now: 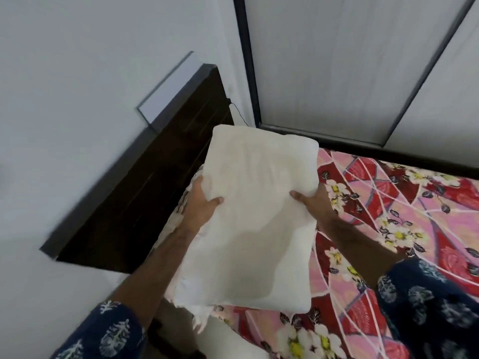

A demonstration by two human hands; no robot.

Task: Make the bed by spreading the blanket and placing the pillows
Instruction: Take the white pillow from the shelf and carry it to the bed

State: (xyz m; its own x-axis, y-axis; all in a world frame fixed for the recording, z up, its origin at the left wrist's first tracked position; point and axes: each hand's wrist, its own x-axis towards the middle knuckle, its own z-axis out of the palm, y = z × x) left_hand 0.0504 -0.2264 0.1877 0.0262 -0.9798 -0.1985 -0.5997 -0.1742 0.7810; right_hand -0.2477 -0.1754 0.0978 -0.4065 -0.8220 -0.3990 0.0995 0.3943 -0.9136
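I hold a plain cream pillow (pixel 255 211) lengthwise in front of me, above the head end of the bed. My left hand (pixel 204 200) grips its left edge with the thumb on top. My right hand (pixel 315 200) grips its right edge the same way. A red and pink floral blanket (pixel 404 216) covers the mattress to the right and below the pillow. Under the held pillow, part of a second white pillow (pixel 225 338) with a frayed edge shows at the bottom.
A dark wooden headboard (pixel 160 182) stands against the white wall (pixel 77 73) on the left. Grey wardrobe doors (pixel 350 60) with dark frames run along the far side of the bed. A thin black cable (pixel 237 110) hangs near the headboard's corner.
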